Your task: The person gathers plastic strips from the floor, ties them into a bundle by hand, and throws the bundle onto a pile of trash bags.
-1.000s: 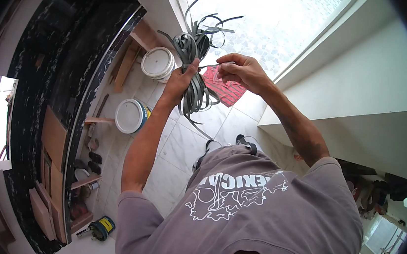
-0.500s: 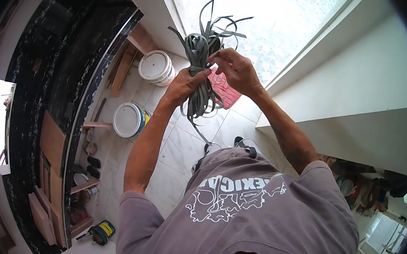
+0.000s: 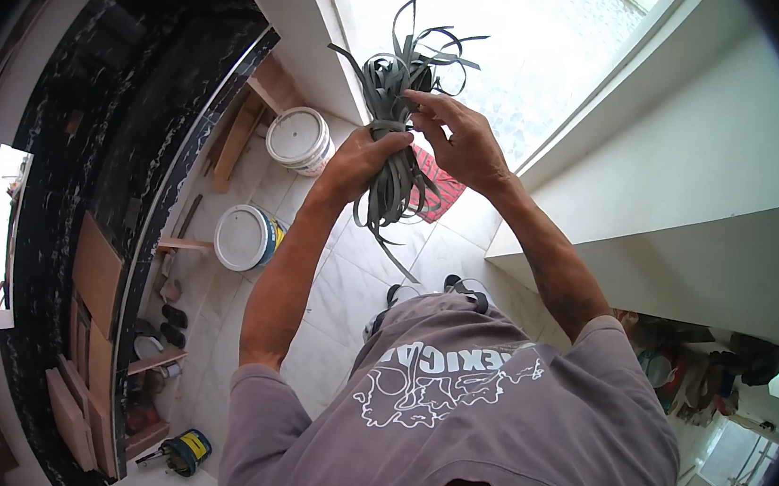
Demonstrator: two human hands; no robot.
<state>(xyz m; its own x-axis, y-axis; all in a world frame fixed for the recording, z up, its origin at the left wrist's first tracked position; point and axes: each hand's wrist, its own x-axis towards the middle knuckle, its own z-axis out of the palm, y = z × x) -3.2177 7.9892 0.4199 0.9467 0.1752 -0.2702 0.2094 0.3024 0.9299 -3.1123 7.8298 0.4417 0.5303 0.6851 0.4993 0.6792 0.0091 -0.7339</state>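
Observation:
A bundle of flat grey strips (image 3: 397, 187) hangs upright in front of me, bound round its middle, with loose ends splaying out at the top. My left hand (image 3: 360, 159) is closed round the bound middle, its thumb lying across the front. My right hand (image 3: 467, 142) is at the bundle's upper right side, fingers bent and fingertips against the grey strips just above the binding. It appears to pinch a strip there, though the fingertips partly hide it. One loose strip end dangles below the bundle.
Two white-lidded buckets (image 3: 299, 137) (image 3: 246, 238) stand on the tiled floor at left. A red patterned mat (image 3: 441, 190) lies behind the bundle near the bright doorway. Wood boards (image 3: 99, 274) lean by the black marbled counter (image 3: 89, 117). A dark tin (image 3: 187, 452) sits at lower left.
The bundle has shifted slightly right in view. The right hand's fingertips have moved up a little along the strips, and the loose lower end has swung right.

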